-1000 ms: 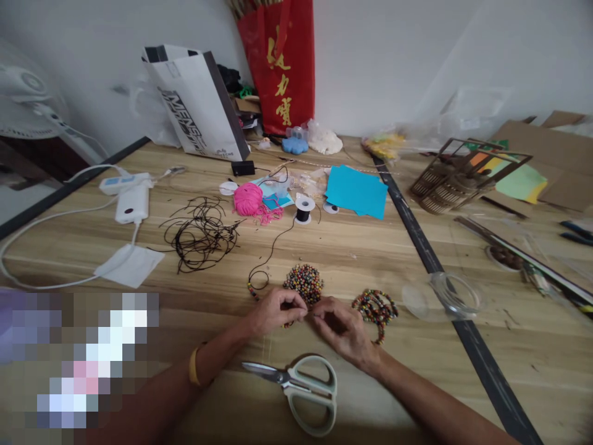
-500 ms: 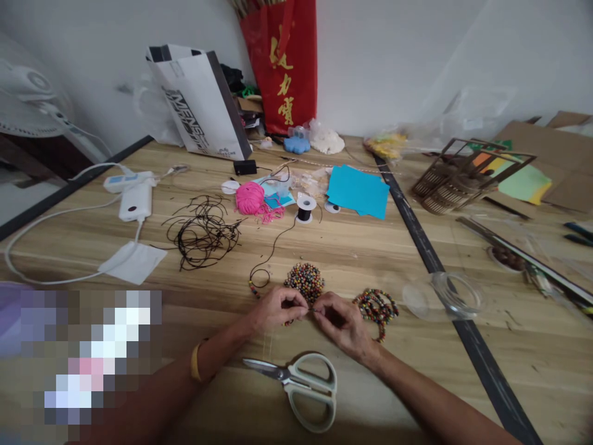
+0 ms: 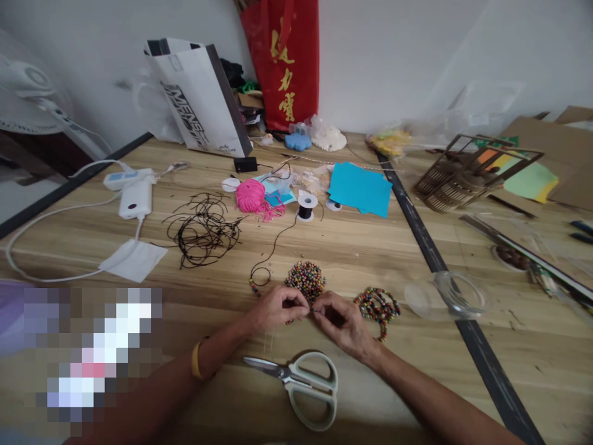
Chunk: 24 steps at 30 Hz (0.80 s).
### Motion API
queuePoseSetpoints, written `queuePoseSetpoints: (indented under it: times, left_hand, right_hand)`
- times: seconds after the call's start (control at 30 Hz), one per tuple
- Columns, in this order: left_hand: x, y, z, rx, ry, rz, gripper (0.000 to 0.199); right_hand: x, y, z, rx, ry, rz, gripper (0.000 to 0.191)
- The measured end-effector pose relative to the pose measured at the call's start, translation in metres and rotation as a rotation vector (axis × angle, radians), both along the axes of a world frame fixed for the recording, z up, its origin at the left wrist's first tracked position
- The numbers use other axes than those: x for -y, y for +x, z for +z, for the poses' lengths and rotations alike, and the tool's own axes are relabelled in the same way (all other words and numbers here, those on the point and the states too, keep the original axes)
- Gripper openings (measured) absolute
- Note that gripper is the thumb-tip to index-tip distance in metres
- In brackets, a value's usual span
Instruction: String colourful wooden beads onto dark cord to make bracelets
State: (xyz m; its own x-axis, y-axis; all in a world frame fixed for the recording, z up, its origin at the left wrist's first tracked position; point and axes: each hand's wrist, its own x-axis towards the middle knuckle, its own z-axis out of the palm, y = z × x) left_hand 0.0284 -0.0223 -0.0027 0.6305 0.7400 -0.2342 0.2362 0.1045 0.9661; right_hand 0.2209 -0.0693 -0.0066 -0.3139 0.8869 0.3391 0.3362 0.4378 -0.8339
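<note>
My left hand (image 3: 281, 306) is closed, thumb and forefinger pinched on a thin black cord strung with coloured beads (image 3: 254, 287). The strung part passes behind this hand, and a few of its beads show just below. Opposite, the fingertips of my right hand (image 3: 340, 322) pinch what looks like one small dark bead (image 3: 314, 310), almost touching the left fingertips. A heap of loose multicoloured beads (image 3: 306, 278) lies right behind both hands. From a white spool of black cord (image 3: 306, 207), the cord runs down to the beaded part.
Scissors (image 3: 309, 383) lie in front of my hands. A coiled bead string (image 3: 378, 307) and clear round lids (image 3: 456, 295) are to the right. Tangled black cord (image 3: 201, 232), pink yarn (image 3: 251, 196), blue paper (image 3: 359, 188) and a white power bank (image 3: 136, 198) lie farther back.
The view has shifted very slightly. Both hands keep their pinch with fingertips close together; nothing else has visibly moved.
</note>
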Motion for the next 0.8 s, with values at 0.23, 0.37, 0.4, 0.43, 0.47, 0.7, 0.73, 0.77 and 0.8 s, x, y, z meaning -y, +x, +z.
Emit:
queuePoseSetpoints:
  times: [0.23, 0.37, 0.4, 0.43, 0.47, 0.7, 0.73, 0.77, 0.8]
  left_hand:
    - [0.0003, 0.0004, 0.0039, -0.018, 0.002, -0.012, 0.023]
    - [0.0002, 0.0005, 0.003, -0.008, 0.013, -0.011, 0.021]
    - [0.0002, 0.0005, 0.0027, -0.008, 0.019, -0.011, 0.021]
    - [0.0003, 0.0005, 0.0024, -0.01, 0.025, -0.009, 0.021]
    - [0.0003, 0.0005, 0.0022, -0.011, 0.031, -0.005, 0.02]
    - [0.0004, 0.0004, 0.0019, -0.013, 0.013, -0.021, 0.02]
    - [0.0004, 0.0005, 0.002, -0.014, 0.009, -0.02, 0.02]
    - [0.0004, 0.0007, 0.0021, -0.013, 0.006, -0.02, 0.02]
    - [0.0005, 0.001, 0.0021, -0.011, 0.001, -0.017, 0.021]
  right_hand:
    - [-0.0008, 0.0004, -0.0021, 0.008, 0.008, 0.012, 0.005]
    - [-0.0006, 0.0002, -0.0021, 0.012, 0.006, 0.015, 0.005]
    - [-0.0005, 0.0001, -0.0019, 0.013, 0.004, 0.015, 0.005]
    - [-0.0004, 0.0001, -0.0016, 0.013, 0.004, 0.014, 0.004]
    - [-0.0004, 0.0, -0.0013, 0.013, 0.004, 0.013, 0.004]
    - [-0.0005, -0.0001, -0.0012, 0.02, -0.006, 0.024, 0.007]
    - [-0.0006, 0.0, -0.0019, 0.015, -0.008, 0.027, 0.007]
    - [-0.0006, 0.0, -0.0027, 0.013, -0.01, 0.03, 0.006]
    - [-0.0006, 0.0001, -0.0035, 0.011, -0.012, 0.03, 0.006]
